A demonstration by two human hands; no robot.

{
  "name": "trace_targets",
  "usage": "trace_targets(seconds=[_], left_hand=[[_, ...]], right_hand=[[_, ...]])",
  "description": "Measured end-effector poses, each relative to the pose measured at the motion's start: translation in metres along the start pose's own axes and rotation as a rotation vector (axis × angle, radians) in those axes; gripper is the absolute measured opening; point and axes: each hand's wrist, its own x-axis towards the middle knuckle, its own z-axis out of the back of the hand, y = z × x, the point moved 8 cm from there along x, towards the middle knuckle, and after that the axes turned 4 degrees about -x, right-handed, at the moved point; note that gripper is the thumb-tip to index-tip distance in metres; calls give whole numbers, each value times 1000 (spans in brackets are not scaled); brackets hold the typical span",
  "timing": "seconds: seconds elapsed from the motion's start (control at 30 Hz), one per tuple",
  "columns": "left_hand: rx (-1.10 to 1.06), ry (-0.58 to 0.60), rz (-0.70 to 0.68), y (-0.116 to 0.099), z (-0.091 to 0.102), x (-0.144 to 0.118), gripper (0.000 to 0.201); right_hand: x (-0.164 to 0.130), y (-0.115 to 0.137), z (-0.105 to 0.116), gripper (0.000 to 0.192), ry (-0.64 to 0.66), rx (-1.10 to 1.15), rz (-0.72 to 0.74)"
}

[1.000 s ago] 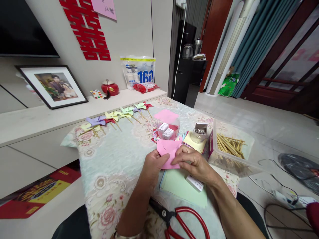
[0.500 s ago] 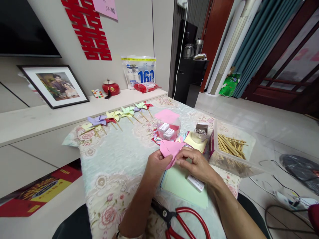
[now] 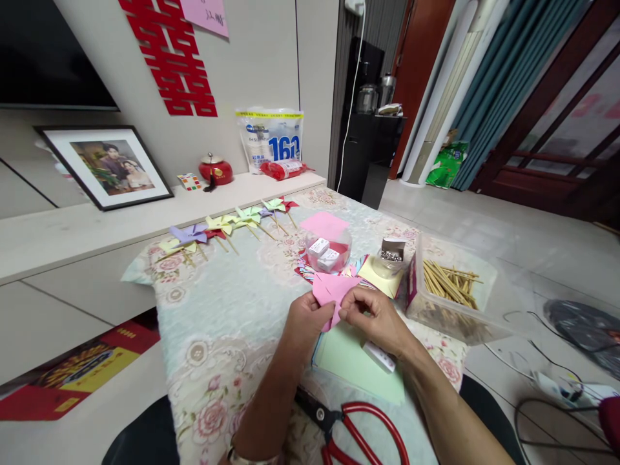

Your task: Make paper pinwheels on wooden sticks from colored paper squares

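**Pink sheet mid-fold, both hands on it**

We had the pink paper [image 3: 333, 292] pinched between both hands just above the green sheet [image 3: 356, 361], left hand [image 3: 305, 320] closed on its near edge, right hand [image 3: 380, 318] pressing its corner inward. It looked like the flap-folding stage; holding the gathered tips centred seemed the delicate part. Beyond the green sheet sat the stick box [image 3: 453, 287]; nearer us, red scissors [image 3: 361, 426].

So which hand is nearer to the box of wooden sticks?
Right. The right hand is just left of the box of sticks; the left hand is farther away, beyond the pink paper.
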Motion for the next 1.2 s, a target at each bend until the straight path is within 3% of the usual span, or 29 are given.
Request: trace_targets(seconds=[0.6, 1.2], left_hand=[[-51, 31, 26, 1, -2, -3, 28], [-133, 61, 73, 12, -1, 1, 28]], right_hand=[[2, -6, -1, 12, -88, -74, 9], [4, -13, -4, 12, -70, 71, -19]])
